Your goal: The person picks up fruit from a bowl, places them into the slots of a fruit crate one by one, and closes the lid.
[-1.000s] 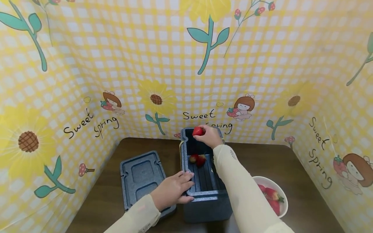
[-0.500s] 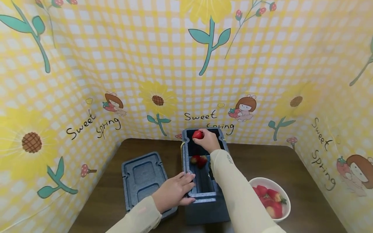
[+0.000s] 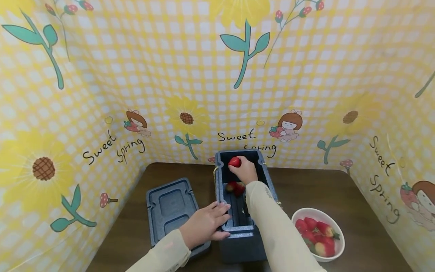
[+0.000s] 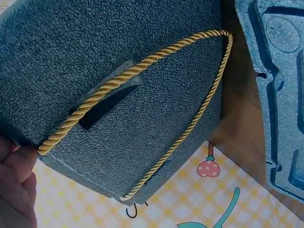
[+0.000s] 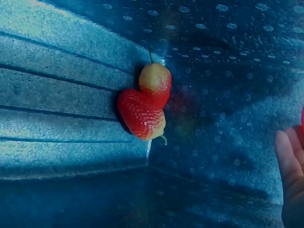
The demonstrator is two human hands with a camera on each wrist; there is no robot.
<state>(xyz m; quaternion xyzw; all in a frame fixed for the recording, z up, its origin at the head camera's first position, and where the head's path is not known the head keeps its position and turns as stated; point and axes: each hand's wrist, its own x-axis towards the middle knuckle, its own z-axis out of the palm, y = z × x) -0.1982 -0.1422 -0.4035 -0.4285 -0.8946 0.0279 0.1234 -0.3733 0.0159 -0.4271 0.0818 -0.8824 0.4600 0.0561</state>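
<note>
My right hand (image 3: pixel 246 172) pinches a red strawberry (image 3: pixel 234 162) between thumb and fingers, inside the far end of a dark foam box (image 3: pixel 217 177). On the box's grooved floor lie two strawberries (image 5: pixel 142 114), touching each other, red with pale stem ends. My left hand (image 3: pixel 205 223) holds the box's near left corner, fingers over the rim and thumb along the front. In the left wrist view, part of this hand shows at the left edge, beside a twisted gold cord (image 4: pixel 114 83) on the box's side. The right wrist view shows only a sliver of the held strawberry.
A matching foam lid (image 3: pixel 171 202) lies left of the box on the brown table (image 3: pixel 136 211). To the right stands a white bowl (image 3: pixel 341 245) with several strawberries. A yellow checked cloth (image 3: pixel 190 75) with printed flowers surrounds the table at the back and sides.
My right hand has lowered the strawberry from rim height into the far end of the box. The left hand stays at the corner. The view has shifted slightly, showing more of the bowl.
</note>
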